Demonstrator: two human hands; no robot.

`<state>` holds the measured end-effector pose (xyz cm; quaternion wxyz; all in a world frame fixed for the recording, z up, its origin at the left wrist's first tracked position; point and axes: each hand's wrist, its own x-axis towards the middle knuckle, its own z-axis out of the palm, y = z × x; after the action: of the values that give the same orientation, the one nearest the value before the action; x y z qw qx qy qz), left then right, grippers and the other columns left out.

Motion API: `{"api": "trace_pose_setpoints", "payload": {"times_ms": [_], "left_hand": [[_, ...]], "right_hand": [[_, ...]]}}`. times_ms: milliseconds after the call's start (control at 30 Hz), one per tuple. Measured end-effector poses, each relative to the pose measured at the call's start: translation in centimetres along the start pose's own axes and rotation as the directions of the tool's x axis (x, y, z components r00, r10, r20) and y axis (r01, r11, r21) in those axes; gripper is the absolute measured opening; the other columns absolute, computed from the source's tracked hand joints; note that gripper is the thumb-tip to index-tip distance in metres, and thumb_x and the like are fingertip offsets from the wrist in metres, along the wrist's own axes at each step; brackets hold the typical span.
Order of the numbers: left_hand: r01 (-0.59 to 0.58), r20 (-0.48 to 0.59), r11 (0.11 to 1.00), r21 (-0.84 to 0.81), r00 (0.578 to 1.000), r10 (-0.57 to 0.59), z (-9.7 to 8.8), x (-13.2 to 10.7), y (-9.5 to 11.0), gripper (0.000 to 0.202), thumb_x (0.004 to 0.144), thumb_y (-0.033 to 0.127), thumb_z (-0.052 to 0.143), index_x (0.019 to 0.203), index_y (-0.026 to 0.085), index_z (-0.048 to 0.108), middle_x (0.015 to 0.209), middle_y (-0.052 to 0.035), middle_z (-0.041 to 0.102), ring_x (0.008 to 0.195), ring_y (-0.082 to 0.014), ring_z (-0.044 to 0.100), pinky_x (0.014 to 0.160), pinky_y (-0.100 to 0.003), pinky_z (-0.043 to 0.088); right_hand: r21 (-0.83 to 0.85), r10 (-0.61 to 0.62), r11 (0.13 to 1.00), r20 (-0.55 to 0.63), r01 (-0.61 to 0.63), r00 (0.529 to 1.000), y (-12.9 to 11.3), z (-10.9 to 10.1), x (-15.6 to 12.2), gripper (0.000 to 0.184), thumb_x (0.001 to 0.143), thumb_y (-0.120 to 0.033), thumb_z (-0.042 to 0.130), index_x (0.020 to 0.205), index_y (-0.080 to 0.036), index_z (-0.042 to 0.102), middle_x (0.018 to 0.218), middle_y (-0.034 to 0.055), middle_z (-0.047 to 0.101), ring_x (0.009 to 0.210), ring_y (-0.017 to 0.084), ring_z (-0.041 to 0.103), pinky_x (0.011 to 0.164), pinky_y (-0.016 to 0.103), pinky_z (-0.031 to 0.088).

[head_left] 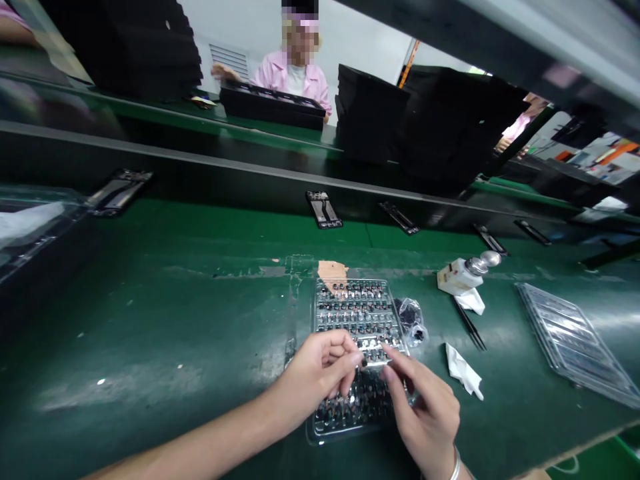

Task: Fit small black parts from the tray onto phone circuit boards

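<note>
In the head view a clear plastic tray [330, 437] lies on the green bench, filled with rows of small dark electronic parts. Over its middle, my left hand [323, 367] pinches a tiny black part [364, 363] between thumb and forefinger. My right hand [427, 407] hovers just to the right of it, thumb and forefinger apart, with nothing visible between them. A bracelet circles the right wrist. Beneath both hands, part of the tray is hidden. Small clear bags [411, 313] with black bits touch or nearly touch the tray's right side.
To the right are a white pump bottle [455, 277], black tweezers [470, 323], crumpled tissue [463, 370] and another clear tray [575, 333]. Several phone frames, one nearest the middle [324, 210], line the back ledge. Beyond it a person in pink [315, 80] sits behind a black box [273, 107].
</note>
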<state>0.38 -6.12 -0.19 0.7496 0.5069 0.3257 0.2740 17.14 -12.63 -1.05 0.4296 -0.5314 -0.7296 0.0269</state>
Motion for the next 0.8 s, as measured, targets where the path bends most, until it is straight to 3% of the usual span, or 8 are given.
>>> {"api": "trace_pose_setpoints", "payload": {"times_ms": [100,300,400,500,567,600,667,800], "left_hand": [[-0.039,0.001,0.999,0.028,0.999,0.039,0.0,-0.1,0.1,0.021,0.081,0.031,0.051,0.068,0.016,0.047,0.047,0.0053,0.047,0.041,-0.0055,0.037,0.042,-0.017,0.028],[-0.056,0.015,0.998,0.034,0.998,0.055,0.3,-0.2,0.1,0.019,0.082,0.028,0.05,0.068,0.015,0.047,0.047,0.0055,0.047,0.041,-0.0052,0.037,0.043,-0.017,0.028],[-0.073,0.002,0.996,0.055,0.997,0.073,-0.3,0.2,0.4,0.019,0.081,0.028,0.051,0.067,0.015,0.048,0.047,0.0049,0.048,0.04,-0.0051,0.038,0.042,-0.017,0.029],[-0.165,-0.115,0.983,0.084,0.978,0.174,-2.6,1.4,0.7,0.019,0.081,0.029,0.052,0.068,0.015,0.05,0.049,0.0037,0.051,0.04,-0.0051,0.039,0.042,-0.017,0.03],[-0.247,-0.285,0.966,0.072,0.923,0.257,-5.1,2.6,0.7,0.016,0.08,0.029,0.053,0.071,0.015,0.052,0.051,0.0034,0.053,0.041,-0.0048,0.041,0.04,-0.016,0.027],[-0.272,-0.387,0.961,0.048,0.882,0.269,-6.3,3.1,0.6,0.015,0.079,0.028,0.054,0.07,0.016,0.052,0.05,0.004,0.052,0.039,-0.0041,0.039,0.038,-0.016,0.024],[-0.306,-0.476,0.951,0.045,0.83,0.289,-8.4,4.0,0.3,0.015,0.08,0.027,0.05,0.07,0.016,0.051,0.05,0.005,0.051,0.038,-0.0032,0.039,0.037,-0.015,0.021],[-0.335,-0.505,0.939,0.078,0.799,0.327,-10.1,4.9,-0.6,0.015,0.078,0.028,0.053,0.071,0.015,0.051,0.049,0.0049,0.05,0.039,-0.0039,0.041,0.038,-0.015,0.024]], "right_hand": [[-0.002,0.04,0.999,0.012,-0.04,0.999,0.1,0.0,0.2,0.036,0.076,-0.003,0.056,0.108,-0.02,0.06,0.092,0.0065,0.069,0.074,0.019,0.064,0.066,0.031,0.052],[0.036,0.047,0.998,0.02,-0.048,0.999,0.1,0.2,0.0,0.034,0.077,-0.002,0.055,0.105,-0.02,0.061,0.08,0.0032,0.068,0.065,0.015,0.062,0.063,0.029,0.05],[0.031,0.127,0.991,0.064,-0.129,0.99,-0.3,-0.2,1.0,0.025,0.079,-0.01,0.054,0.1,-0.02,0.062,0.079,0.0036,0.068,0.062,0.014,0.06,0.058,0.028,0.048],[0.027,0.276,0.956,0.248,-0.292,0.929,-0.3,-0.2,5.0,0.021,0.082,-0.022,0.051,0.101,-0.021,0.061,0.07,0.0007,0.066,0.052,0.012,0.056,0.048,0.024,0.044],[-0.005,0.325,0.939,0.351,-0.345,0.878,0.4,0.9,9.1,0.023,0.083,-0.026,0.05,0.104,-0.022,0.059,0.075,-0.0001,0.067,0.06,0.013,0.059,0.051,0.024,0.044],[-0.049,0.339,0.937,0.359,-0.345,0.87,0.9,1.8,11.3,0.024,0.082,-0.027,0.049,0.105,-0.023,0.058,0.08,-0.0001,0.067,0.068,0.014,0.06,0.058,0.024,0.045],[-0.167,0.394,0.918,0.305,-0.359,0.867,2.5,4.5,15.6,0.029,0.08,-0.028,0.051,0.108,-0.023,0.055,0.088,0.0007,0.067,0.081,0.016,0.06,0.07,0.027,0.045],[-0.329,0.503,0.839,0.166,-0.433,0.848,5.9,11.0,21.2,0.047,0.077,-0.032,0.056,0.12,-0.017,0.046,0.106,0.01,0.061,0.103,0.026,0.051,0.081,0.039,0.041]]}}
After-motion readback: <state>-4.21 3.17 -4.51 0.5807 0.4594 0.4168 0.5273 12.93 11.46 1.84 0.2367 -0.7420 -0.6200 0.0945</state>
